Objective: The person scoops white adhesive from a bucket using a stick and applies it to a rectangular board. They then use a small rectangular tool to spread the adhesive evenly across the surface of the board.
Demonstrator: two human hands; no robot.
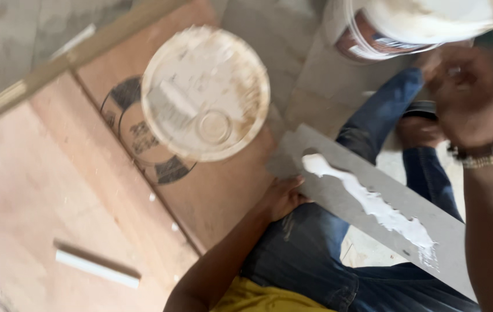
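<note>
Left hand (281, 196) holds grey strip (373, 214) (paste (373, 205) on top); tilt could drop paste. Right hand (472, 98) clenched, contents unclear.

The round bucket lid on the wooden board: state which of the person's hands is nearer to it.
Left. The left hand grips the end of the grey strip just below the bucket lid; the right hand is raised far off by the bucket.

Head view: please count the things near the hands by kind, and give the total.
Grey strip with white paste: 1
Round white lid: 1
White bucket: 1
White stick on the boards: 1
Total: 4
</note>
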